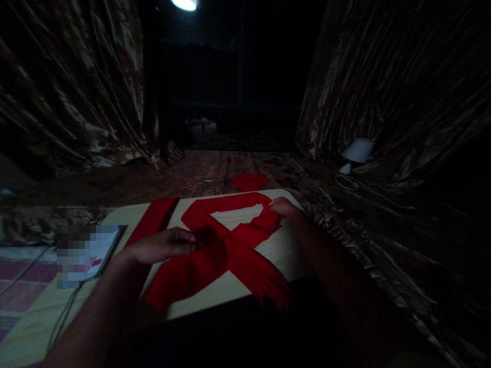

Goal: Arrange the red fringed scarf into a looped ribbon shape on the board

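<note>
A red scarf (215, 255) with a fringed end lies on a pale wooden board, looped so that its two ends cross at the front. My left hand (169, 245) is at the left part of the loop, fingers bent and closed against the fabric. At the far right bend of the loop, my right hand (286, 207) pinches the scarf's edge between thumb and fingers. A separate-looking red strip (159, 214) runs beneath my left forearm; whether it joins the scarf is hidden.
The board (284, 255) carries a phone or tablet (109, 245) with a cable at the left. Beyond its far edge lies a red cloth piece (249, 181) on a patterned cover. A white lamp (358, 151) stands at the right, near heavy curtains (337, 102). The room is dark.
</note>
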Motion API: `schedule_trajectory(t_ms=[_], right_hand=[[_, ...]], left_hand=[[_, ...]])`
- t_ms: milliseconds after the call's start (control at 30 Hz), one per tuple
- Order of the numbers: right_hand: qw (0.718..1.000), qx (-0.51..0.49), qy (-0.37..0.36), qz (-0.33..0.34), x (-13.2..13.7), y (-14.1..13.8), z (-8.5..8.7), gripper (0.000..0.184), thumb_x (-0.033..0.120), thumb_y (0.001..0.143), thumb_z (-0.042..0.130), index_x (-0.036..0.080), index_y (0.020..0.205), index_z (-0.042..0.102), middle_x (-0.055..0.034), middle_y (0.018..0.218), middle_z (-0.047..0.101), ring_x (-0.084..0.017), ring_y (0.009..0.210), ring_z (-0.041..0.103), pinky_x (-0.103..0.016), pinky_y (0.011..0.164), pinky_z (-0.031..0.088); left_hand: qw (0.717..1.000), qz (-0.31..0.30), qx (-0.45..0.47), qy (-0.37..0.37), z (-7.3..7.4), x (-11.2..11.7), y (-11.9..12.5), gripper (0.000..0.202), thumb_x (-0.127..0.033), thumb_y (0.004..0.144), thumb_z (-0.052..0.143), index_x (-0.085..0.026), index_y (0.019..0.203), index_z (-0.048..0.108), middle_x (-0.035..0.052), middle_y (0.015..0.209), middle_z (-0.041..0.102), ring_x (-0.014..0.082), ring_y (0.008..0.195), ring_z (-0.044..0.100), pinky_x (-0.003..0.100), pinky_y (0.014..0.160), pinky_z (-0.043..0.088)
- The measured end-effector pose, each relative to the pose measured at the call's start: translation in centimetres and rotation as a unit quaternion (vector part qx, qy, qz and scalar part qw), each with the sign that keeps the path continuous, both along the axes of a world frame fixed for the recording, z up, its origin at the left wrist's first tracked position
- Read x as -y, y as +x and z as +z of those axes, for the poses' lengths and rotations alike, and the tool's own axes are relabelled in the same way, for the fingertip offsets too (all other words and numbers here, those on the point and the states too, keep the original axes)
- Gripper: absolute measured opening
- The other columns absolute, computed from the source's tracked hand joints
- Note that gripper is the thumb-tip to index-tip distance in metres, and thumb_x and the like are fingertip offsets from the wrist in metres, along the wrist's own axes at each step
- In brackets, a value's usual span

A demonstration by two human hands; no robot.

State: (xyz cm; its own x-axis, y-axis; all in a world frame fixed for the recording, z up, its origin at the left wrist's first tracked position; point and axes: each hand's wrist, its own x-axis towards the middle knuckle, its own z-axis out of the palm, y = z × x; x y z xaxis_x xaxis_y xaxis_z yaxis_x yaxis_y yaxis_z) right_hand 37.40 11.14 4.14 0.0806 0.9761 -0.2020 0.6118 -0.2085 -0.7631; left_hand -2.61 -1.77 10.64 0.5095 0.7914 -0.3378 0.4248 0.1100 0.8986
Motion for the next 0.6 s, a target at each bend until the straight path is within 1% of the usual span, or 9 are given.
schedule_trajectory(t_ms=[67,133,200,267,333,367,433,500,600], right_hand=[[0.999,0.031,-0.041,0.019,0.1,0.3,0.5,0.011,0.023,0.068,0.072,0.019,0.078,0.073,-0.0006,0.058,0.065,-0.016,0.054,0.060,-0.024,0.052,0.045],[0.996,0.074,-0.043,0.030,-0.1,0.4,1.0,0.020,0.031,0.069,0.075,0.018,0.085,0.073,-0.0018,0.064,0.068,-0.016,0.057,0.061,-0.024,0.054,0.045],[0.992,0.124,0.011,0.024,-0.6,0.3,1.3,0.032,0.039,0.071,0.076,0.017,0.094,0.073,-0.0047,0.077,0.072,-0.018,0.066,0.064,-0.025,0.060,0.047],[0.979,0.188,0.081,0.000,-1.1,-0.1,1.4,0.038,0.041,0.075,0.075,0.016,0.103,0.071,-0.0083,0.094,0.075,-0.020,0.079,0.067,-0.026,0.069,0.048],[0.958,0.254,0.130,-0.007,-1.6,-0.6,1.3,0.030,0.036,0.082,0.069,0.016,0.104,0.071,-0.0107,0.103,0.074,-0.022,0.090,0.067,-0.027,0.077,0.048],[0.949,0.280,0.144,0.002,-1.8,-0.9,1.3,0.024,0.031,0.085,0.066,0.015,0.102,0.071,-0.0112,0.104,0.074,-0.022,0.093,0.067,-0.027,0.080,0.047],[0.936,0.310,0.165,0.032,-1.9,-1.3,1.2,0.018,0.019,0.087,0.059,0.016,0.099,0.072,-0.0112,0.105,0.074,-0.021,0.097,0.066,-0.026,0.085,0.046],[0.924,0.329,0.188,0.050,-2.0,-1.6,1.2,0.026,0.012,0.088,0.055,0.016,0.108,0.070,-0.0122,0.112,0.072,-0.021,0.103,0.065,-0.026,0.090,0.045],[0.910,0.359,0.196,0.070,-2.2,-1.6,1.2,0.039,0.010,0.090,0.051,0.016,0.127,0.063,-0.0159,0.126,0.066,-0.024,0.115,0.060,-0.029,0.096,0.044]], left_hand=[[0.995,-0.059,-0.081,-0.016,-1.2,-0.4,0.0,0.041,-0.056,0.075,0.075,-0.017,0.085,0.073,0.0028,0.068,0.069,0.0153,0.056,0.062,0.022,0.051,0.048],[0.992,-0.061,-0.112,0.015,-2.0,-0.8,0.5,0.046,-0.062,0.077,0.070,-0.017,0.088,0.074,0.0048,0.071,0.071,0.0177,0.060,0.064,0.024,0.053,0.048],[0.990,-0.047,-0.111,0.076,-2.4,-0.9,1.4,0.048,-0.061,0.079,0.069,-0.017,0.095,0.076,0.0068,0.083,0.075,0.0199,0.072,0.067,0.025,0.061,0.050],[0.989,-0.042,-0.080,0.114,-2.5,-0.9,2.7,0.049,-0.059,0.080,0.070,-0.020,0.109,0.075,0.0079,0.100,0.077,0.0226,0.087,0.069,0.027,0.073,0.052],[0.990,-0.037,-0.040,0.126,-2.5,-0.8,4.1,0.050,-0.055,0.079,0.072,-0.021,0.117,0.073,0.0091,0.112,0.075,0.0252,0.101,0.069,0.029,0.084,0.051],[0.991,-0.034,-0.028,0.128,-2.6,-0.7,4.7,0.051,-0.053,0.078,0.074,-0.020,0.117,0.073,0.0097,0.114,0.075,0.0260,0.103,0.068,0.030,0.086,0.051],[0.992,-0.031,-0.020,0.123,-2.9,-0.6,5.8,0.051,-0.048,0.074,0.078,-0.018,0.116,0.072,0.0102,0.111,0.075,0.0262,0.100,0.069,0.030,0.083,0.051],[0.993,-0.047,-0.013,0.108,-3.4,-0.7,6.5,0.045,-0.043,0.073,0.077,-0.017,0.109,0.072,0.0093,0.105,0.076,0.0247,0.092,0.069,0.029,0.078,0.051],[0.996,-0.058,0.007,0.064,-4.1,-0.9,6.7,0.029,-0.039,0.075,0.073,-0.016,0.092,0.073,0.0065,0.092,0.076,0.0213,0.080,0.067,0.029,0.072,0.049]])
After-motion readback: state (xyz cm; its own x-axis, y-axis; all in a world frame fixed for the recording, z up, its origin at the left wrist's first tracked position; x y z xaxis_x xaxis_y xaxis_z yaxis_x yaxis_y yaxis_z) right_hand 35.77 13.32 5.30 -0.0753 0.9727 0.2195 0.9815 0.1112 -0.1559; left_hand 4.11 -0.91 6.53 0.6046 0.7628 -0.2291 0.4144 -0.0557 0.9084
